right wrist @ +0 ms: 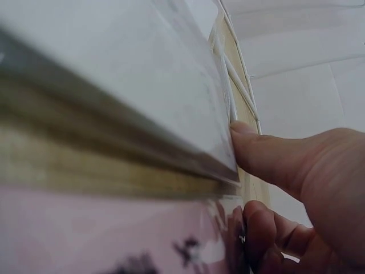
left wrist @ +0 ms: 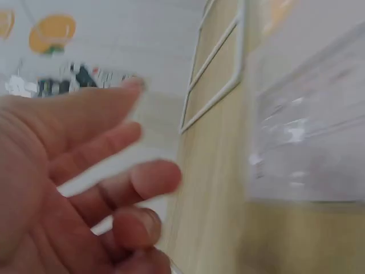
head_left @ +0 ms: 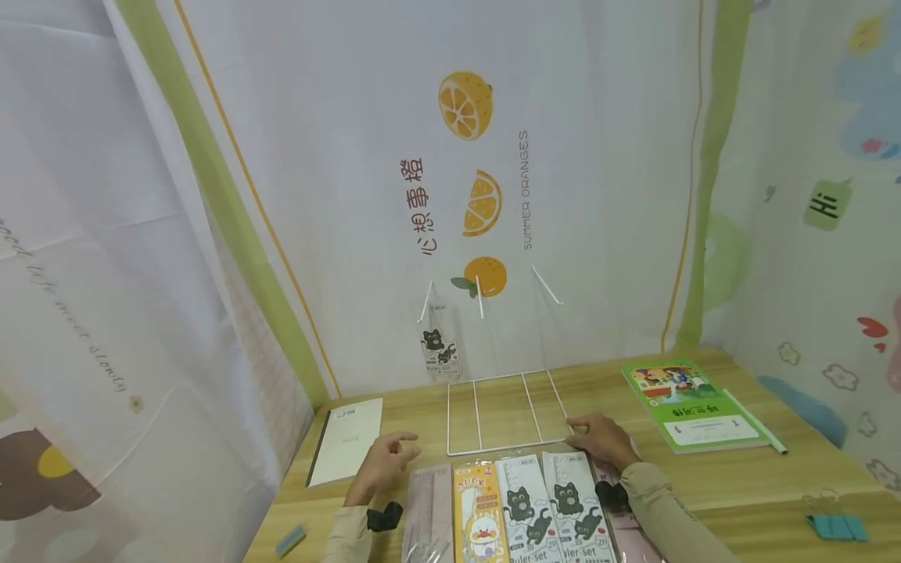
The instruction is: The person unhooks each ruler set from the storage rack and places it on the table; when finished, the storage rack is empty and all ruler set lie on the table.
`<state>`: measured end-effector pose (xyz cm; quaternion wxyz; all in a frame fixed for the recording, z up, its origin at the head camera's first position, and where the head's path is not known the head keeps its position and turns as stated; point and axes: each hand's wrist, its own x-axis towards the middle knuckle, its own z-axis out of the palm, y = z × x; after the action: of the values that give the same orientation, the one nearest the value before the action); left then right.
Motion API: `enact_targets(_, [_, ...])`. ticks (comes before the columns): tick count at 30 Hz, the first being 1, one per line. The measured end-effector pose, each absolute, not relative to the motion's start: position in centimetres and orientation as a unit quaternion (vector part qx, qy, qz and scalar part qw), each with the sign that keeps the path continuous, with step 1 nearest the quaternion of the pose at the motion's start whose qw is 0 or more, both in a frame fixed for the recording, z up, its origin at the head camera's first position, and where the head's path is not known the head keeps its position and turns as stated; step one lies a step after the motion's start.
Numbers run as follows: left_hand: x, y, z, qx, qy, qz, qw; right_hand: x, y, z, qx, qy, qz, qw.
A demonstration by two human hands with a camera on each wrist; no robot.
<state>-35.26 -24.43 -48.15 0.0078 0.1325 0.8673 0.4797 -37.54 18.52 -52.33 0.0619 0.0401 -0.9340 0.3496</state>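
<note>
A white wire display rack (head_left: pixel 495 451) stands on the table with three hooks angled forward. A ruler set in a clear packet (head_left: pixel 439 352) hangs from its left hook. My right hand (head_left: pixel 601 439) grips the rack's front right corner, its thumb (right wrist: pixel 268 157) against the wire and its other fingers curled below. Left of the rack, my left hand (head_left: pixel 383 467) is held with fingers loosely bent, nothing between them. Nearest that hand lies a pale pink packet (head_left: pixel 431 500). Beside it are an orange duck packet (head_left: pixel 480 512) and two cat ruler sets (head_left: pixel 524 508).
A cream notebook (head_left: pixel 346 442) lies at the left, with a small blue eraser-like block (head_left: pixel 290 539) nearer me. On the right are a green book (head_left: pixel 693 407), a pale green stick (head_left: pixel 756 422) and a teal binder clip (head_left: pixel 836 527). A pink packet (right wrist: pixel 125 234) lies under my right wrist. A curtain hangs behind.
</note>
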Motion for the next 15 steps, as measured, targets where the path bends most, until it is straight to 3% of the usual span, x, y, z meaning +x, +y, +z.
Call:
enact_targets(7, [-39.6, -24.2, -46.8, 0.071, 0.828, 0.554, -0.056, -37.5, 18.6, -52.3, 0.035, -0.937, 0.341, 0.069])
enact_targets(15, [-43.9, -22.7, -43.8, 0.092, 0.810, 0.574, -0.071, -37.1, 18.3, -52.0, 0.036, -0.934, 0.348, 0.074])
